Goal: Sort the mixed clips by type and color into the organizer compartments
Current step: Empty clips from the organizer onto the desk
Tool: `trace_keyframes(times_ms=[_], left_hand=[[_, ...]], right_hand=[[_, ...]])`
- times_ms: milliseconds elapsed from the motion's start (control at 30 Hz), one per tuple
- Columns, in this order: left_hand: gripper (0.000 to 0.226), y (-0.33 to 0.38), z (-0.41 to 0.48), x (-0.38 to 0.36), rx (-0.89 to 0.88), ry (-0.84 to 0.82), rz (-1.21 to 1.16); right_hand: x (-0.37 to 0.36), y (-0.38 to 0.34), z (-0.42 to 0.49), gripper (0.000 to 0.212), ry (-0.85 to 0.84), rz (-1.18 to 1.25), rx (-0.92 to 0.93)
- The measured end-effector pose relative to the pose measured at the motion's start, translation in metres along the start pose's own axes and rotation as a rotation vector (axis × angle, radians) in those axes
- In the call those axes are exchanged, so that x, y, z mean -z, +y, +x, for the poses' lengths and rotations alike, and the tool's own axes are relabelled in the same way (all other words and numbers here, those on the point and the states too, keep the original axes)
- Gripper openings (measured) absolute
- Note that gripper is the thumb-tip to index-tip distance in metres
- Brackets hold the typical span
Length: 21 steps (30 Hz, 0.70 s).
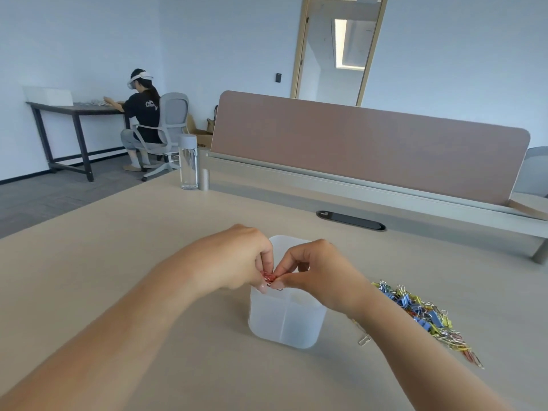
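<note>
A translucent white organizer (286, 321) with inner dividers stands on the desk in front of me. Both hands meet just above its near rim. My left hand (237, 259) and my right hand (320, 271) both pinch a small bunch of red clips (268, 276) between their fingertips. A mixed pile of clips (421, 317), blue, yellow, silver and some red, lies on the desk to the right of the organizer, partly behind my right forearm. One loose silver paper clip (364, 339) lies near the pile's left edge.
A clear water bottle (188, 163) and a small metal cylinder (204, 179) stand at the far left of the desk (118, 247). A brown divider panel (367, 146) and a cable slot (351, 220) run along the back. A seated person works at another table far left.
</note>
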<state>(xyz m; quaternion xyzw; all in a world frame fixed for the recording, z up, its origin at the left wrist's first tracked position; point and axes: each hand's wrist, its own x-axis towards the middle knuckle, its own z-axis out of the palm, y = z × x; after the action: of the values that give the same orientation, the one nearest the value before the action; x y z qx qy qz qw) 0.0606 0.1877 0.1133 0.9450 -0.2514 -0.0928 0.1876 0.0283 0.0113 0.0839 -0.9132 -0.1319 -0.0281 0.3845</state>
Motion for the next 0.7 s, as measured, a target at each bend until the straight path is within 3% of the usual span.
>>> trace_keyframes(times_ms=[433, 533, 700], left_hand=[[0.016, 0.017, 0.004, 0.007, 0.022, -0.054, 0.183], [0.019, 0.021, 0.007, 0.006, 0.007, 0.028, 0.161], [0.024, 0.04, 0.015, -0.009, -0.119, 0.275, -0.073]], right_hand=[[0.005, 0.003, 0.005, 0.013, -0.086, -0.093, -0.053], [0.016, 0.003, 0.001, 0.013, -0.061, -0.106, -0.022], [0.051, 0.009, -0.016, 0.011, 0.044, -0.107, 0.024]])
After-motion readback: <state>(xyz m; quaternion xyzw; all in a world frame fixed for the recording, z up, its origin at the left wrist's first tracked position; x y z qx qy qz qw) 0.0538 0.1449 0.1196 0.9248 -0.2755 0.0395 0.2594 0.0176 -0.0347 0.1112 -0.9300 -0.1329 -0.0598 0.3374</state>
